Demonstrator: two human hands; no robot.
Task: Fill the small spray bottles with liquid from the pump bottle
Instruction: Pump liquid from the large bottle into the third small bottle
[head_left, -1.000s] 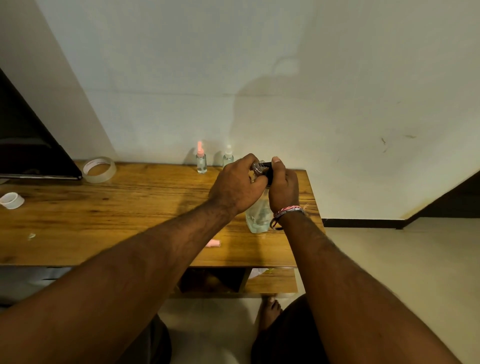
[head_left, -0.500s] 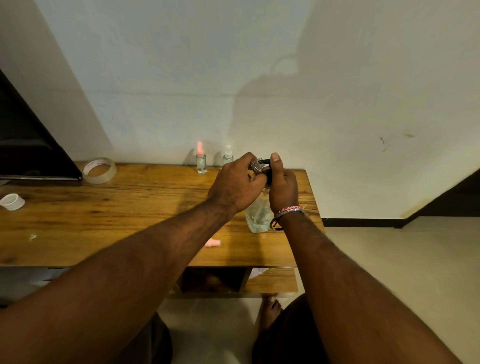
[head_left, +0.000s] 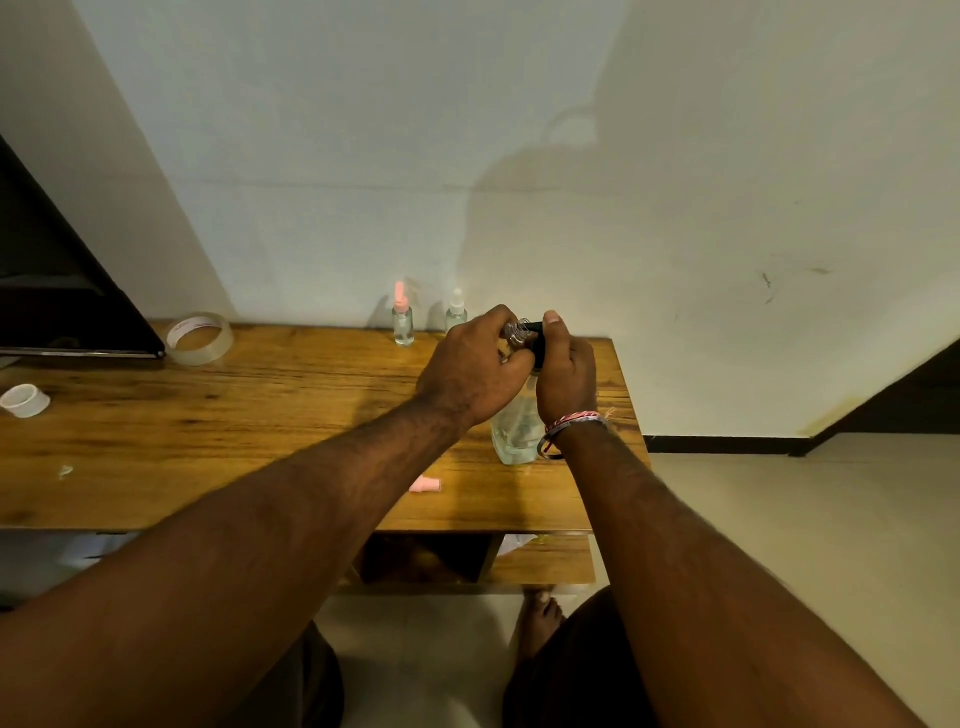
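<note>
A clear pump bottle (head_left: 516, 434) with a black pump head (head_left: 536, 332) stands near the right end of the wooden table (head_left: 218, 431). My right hand (head_left: 566, 371) grips its neck, thumb on the pump head. My left hand (head_left: 475, 371) holds a small open clear spray bottle (head_left: 514, 332) with its mouth under the pump's nozzle. Two small spray bottles stand by the wall: one with a pink top (head_left: 402, 322), one with a white top (head_left: 456, 310). A loose pink cap (head_left: 426, 485) lies on the table beside my left forearm.
A roll of clear tape (head_left: 200, 338) and a smaller white roll (head_left: 25, 400) lie at the table's left. A dark screen (head_left: 57, 291) stands at the far left. Below the table is a shelf (head_left: 540, 564), and my bare foot (head_left: 540, 618) rests on the floor.
Almost nothing differs; both hands stay at the pump head with the small bottle held under the nozzle, shifting only slightly.
</note>
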